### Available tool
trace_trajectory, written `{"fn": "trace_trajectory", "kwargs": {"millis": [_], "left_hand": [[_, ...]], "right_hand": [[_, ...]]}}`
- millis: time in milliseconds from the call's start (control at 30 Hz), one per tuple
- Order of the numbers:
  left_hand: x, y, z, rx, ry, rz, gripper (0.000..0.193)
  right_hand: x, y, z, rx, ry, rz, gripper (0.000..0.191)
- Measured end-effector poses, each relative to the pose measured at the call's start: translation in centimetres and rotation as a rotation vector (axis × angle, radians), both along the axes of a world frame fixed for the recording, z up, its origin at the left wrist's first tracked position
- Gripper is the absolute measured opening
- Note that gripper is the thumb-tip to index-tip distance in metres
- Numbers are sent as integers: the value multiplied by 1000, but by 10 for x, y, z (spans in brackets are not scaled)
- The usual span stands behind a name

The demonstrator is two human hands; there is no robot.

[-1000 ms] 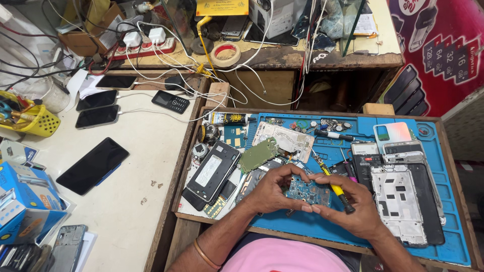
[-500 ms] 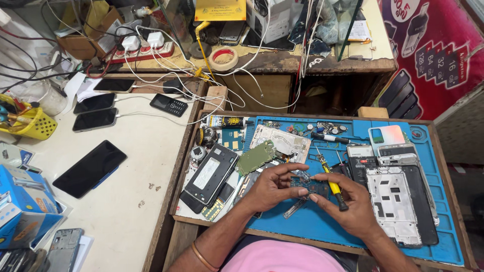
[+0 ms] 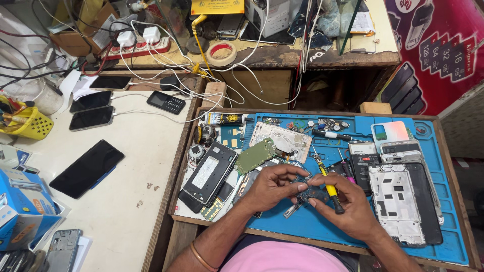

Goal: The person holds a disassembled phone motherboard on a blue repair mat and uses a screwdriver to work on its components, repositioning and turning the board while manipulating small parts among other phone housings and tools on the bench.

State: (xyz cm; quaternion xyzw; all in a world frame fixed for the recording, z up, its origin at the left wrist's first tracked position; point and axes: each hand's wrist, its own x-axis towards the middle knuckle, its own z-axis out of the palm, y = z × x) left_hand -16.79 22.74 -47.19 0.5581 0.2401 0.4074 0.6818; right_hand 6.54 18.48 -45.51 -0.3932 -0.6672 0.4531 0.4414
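Note:
My left hand [image 3: 269, 187] and my right hand [image 3: 344, 205] meet over the blue work mat [image 3: 322, 226]. Together they pinch a small dark circuit board [image 3: 311, 192] between their fingertips. My right hand also grips a yellow-handled screwdriver [image 3: 328, 186], whose shaft points away from me. A green circuit board [image 3: 255, 155] lies just beyond my left hand. An opened black phone [image 3: 209, 173] rests left of it. A white phone frame [image 3: 395, 201] lies to the right of my right hand.
Several phones lie on the white counter, the nearest a black one [image 3: 86, 168]. A yellow basket [image 3: 25, 123], a blue box [image 3: 20, 209], a tape roll [image 3: 222, 53], a power strip [image 3: 136, 48] with tangled white cables, and a black screwdriver [image 3: 330, 134] surround the mat.
Both hands have stayed together on the small board, with slight finger shifts. The view has tilted a little, so the bench sits slightly lower in frame.

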Motion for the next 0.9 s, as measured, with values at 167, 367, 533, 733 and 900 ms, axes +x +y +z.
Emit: {"fn": "trace_trajectory", "kwargs": {"millis": [167, 367, 533, 733, 900], "left_hand": [[0, -2, 0, 0, -1, 0, 34], [0, -2, -3, 19, 1, 8, 34], [0, -1, -3, 52, 2, 49, 34], [-3, -5, 1, 82, 67, -4, 41], [-4, -8, 9, 170, 166, -25, 54]], "right_hand": [[-1, -2, -4, -19, 25, 17, 42], [2, -2, -9, -44, 11, 14, 43], [4, -1, -8, -31, 15, 27, 43], [6, -1, -3, -58, 47, 28, 40], [8, 0, 3, -92, 148, 9, 38]]}}
